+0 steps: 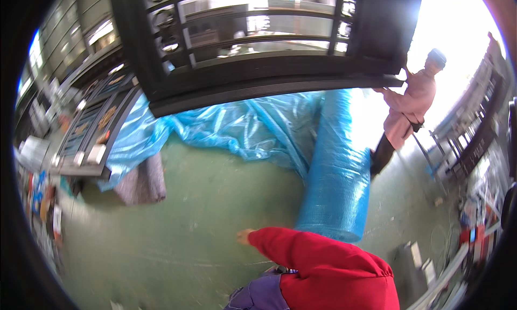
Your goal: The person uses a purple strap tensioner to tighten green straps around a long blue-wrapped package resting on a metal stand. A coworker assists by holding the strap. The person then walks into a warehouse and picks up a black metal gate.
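Note:
My right arm in a red sleeve (301, 251) reaches leftward from the lower right. At its end my right hand (245, 237) is small and smeared by motion, apart from other things, over the green floor. What its fingers do is not clear. My left hand is out of view. Ahead hangs a large dark metal panel (274, 73) with horizontal bars and round scroll ornaments. A co-worker in pink (407, 108) has hands at its right end. Below the panel stretches a big roll of blue bubble wrap (336, 175), the nearest thing to my right hand.
Loose blue wrap sheeting (237, 127) spreads left from the roll. Another dark ornamented panel (94, 124) lies at the left, above a grey felt-like cloth (142, 183). At the right stands a dark railing frame (474, 127); grey blocks (414, 261) lie at the lower right.

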A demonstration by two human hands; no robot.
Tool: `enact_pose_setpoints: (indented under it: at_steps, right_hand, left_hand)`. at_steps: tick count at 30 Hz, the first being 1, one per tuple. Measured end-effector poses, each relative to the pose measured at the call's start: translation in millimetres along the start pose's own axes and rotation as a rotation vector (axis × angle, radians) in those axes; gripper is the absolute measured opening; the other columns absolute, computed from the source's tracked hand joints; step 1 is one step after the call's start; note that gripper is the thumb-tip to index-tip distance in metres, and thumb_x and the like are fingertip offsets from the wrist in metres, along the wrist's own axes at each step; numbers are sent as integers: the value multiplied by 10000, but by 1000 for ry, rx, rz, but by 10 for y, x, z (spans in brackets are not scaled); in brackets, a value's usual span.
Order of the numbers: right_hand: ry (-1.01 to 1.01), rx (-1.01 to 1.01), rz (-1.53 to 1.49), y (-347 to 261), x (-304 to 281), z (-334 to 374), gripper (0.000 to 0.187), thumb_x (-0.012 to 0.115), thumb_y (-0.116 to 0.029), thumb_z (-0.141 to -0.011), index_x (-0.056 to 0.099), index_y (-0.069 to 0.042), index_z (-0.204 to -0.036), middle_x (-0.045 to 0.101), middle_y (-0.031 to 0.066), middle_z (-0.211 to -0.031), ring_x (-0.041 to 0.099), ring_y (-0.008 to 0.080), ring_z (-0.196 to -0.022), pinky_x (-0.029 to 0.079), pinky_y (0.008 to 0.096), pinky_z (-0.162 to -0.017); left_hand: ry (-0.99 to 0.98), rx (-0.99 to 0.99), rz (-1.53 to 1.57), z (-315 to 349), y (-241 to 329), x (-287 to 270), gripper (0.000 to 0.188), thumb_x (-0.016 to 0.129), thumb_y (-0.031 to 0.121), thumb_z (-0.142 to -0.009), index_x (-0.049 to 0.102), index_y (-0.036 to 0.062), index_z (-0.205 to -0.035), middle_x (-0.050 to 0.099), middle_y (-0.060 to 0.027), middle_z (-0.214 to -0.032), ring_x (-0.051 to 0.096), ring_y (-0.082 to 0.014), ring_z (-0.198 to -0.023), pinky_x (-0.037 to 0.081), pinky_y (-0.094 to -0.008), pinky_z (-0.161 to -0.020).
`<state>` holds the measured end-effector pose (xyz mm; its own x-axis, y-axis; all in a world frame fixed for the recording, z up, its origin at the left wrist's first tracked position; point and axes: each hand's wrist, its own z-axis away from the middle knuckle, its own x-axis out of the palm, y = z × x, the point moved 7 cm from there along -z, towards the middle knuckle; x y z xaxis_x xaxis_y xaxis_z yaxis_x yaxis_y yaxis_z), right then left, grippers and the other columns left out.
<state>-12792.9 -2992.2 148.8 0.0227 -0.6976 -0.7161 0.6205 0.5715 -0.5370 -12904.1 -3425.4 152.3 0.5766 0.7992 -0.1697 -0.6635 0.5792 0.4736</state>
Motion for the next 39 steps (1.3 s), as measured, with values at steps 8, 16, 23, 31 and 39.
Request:
enact_pose_setpoints:
  at_steps: [8,16,23,31,39]
  right_hand:
    - [271,28,-432,-823,-738,-465,296,522,-340,-846,615,-123,-1024,664,131,-923,645,297,-813,504,416,-731]
    - [529,523,-524,-377,-921,-321,283,531,-317,-826,642,-123,-1000,672,124,-913,646,304,-836,508,408,-747]
    - [683,399,-157,-310,-1618,-1063,286,470,-291,-916,647,-102,-1037,669,121,-962,649,260,-890,520,365,-768]
    - [1561,187,-626,-370,-4414,-1016,156,566,-129,-882,626,-40,-995,632,130,-850,630,260,-763,506,334,-718]
    - [2104,38,-92,-1236,-6932,-779,287,582,-80,-867,550,-16,-1145,574,138,-1088,599,246,-937,488,327,-809]
  left_hand:
    - [-75,55,-45,-1533,2279,-641,281,513,399,-875,533,127,-804,563,-45,-616,534,-172,-475,423,-313,-398]
    - [-286,616,-177,-1888,6151,364,279,584,494,-860,523,222,-847,505,77,-690,491,-80,-602,378,-242,-501]
    - [-657,1371,-372,-217,8553,2125,509,545,299,-931,376,79,-1358,402,-68,-1363,399,-214,-1228,335,-365,-1011]
    - [-706,1697,-354,1034,9701,3150,942,622,581,-798,176,80,-1460,218,-146,-1498,200,-299,-1392,171,-449,-1112]
    - [-860,1902,-269,1903,10667,3844,1010,686,576,-743,180,87,-1468,274,-122,-1481,237,-279,-1379,145,-384,-1129]
